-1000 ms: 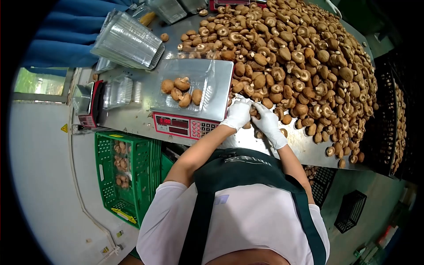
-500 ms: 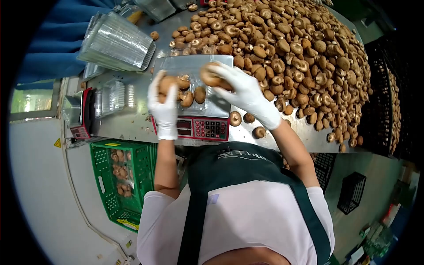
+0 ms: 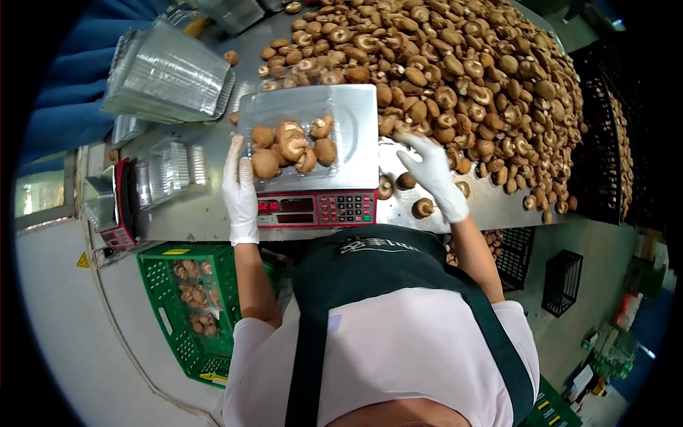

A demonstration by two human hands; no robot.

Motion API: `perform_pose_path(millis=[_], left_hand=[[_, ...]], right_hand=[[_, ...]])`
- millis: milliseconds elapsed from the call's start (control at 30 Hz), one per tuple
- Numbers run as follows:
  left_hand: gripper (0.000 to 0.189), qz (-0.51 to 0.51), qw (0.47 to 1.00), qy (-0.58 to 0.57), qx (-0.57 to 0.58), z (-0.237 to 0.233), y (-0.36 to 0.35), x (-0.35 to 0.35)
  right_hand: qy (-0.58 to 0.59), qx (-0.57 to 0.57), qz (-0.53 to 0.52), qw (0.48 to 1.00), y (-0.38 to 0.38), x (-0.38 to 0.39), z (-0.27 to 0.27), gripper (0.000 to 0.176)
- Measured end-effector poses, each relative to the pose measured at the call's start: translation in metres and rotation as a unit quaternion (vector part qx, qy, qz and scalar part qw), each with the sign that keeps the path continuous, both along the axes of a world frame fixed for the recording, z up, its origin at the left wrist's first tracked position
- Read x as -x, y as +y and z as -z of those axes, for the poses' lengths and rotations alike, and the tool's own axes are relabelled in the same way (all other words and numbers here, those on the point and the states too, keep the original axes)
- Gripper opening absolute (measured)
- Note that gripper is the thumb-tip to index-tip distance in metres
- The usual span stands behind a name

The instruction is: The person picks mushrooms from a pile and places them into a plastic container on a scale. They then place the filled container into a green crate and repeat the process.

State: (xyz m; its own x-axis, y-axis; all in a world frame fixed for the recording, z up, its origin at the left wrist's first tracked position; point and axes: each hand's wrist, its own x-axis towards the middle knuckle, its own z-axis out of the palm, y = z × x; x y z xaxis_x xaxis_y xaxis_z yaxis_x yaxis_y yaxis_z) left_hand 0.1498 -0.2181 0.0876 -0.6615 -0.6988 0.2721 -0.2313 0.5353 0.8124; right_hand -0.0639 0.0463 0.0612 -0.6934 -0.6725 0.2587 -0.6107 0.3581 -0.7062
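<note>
A clear plastic tray [image 3: 329,158] with several brown shiitake mushrooms [image 3: 266,164] in it rests on the metal plate of a red electronic scale [image 3: 359,153]. My left hand [image 3: 240,192], in a white glove, is at the left edge of the scale beside the tray. Its fingers are stretched out and hold nothing. At the near edge of the big mushroom pile [image 3: 469,71] is my right hand [image 3: 432,172], also gloved. Its thumb and fingers are apart, with the fingertips by the pile's mushrooms. Red digits glow on the scale's display [image 3: 269,206].
Stacked clear trays [image 3: 167,75] stand at the back left, beside a second red scale [image 3: 121,206]. A green crate [image 3: 167,285] with packed mushrooms is below the table at left. A few loose mushrooms [image 3: 422,208] lie near the front edge. Black crates [image 3: 565,285] stand at right.
Both hands have let go of their mushrooms, and more mushrooms now lie in the tray. My left hand moved left and down off the tray; my right hand moved right to the pile.
</note>
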Motion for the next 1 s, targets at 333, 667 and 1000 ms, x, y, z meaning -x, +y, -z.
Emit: perform_pose_path(millis=[333, 667, 1000], left_hand=[[0.033, -0.078, 0.994, 0.048, -0.064, -0.006, -0.048, -0.013], [0.026, -0.042, 0.997, 0.017, -0.067, -0.009, -0.054, -0.005], [0.041, 0.031, 0.997, -0.055, 0.05, 0.001, -0.02, 0.033]], right_hand=[[-0.016, -0.231, 0.041, 0.972, 0.042, -0.03, 0.076, 0.03], [0.044, -0.215, 0.332, 0.918, 0.24, 0.013, 0.036, 0.032], [-0.034, -0.263, 0.188, 0.946, 0.174, -0.043, 0.027, 0.033]])
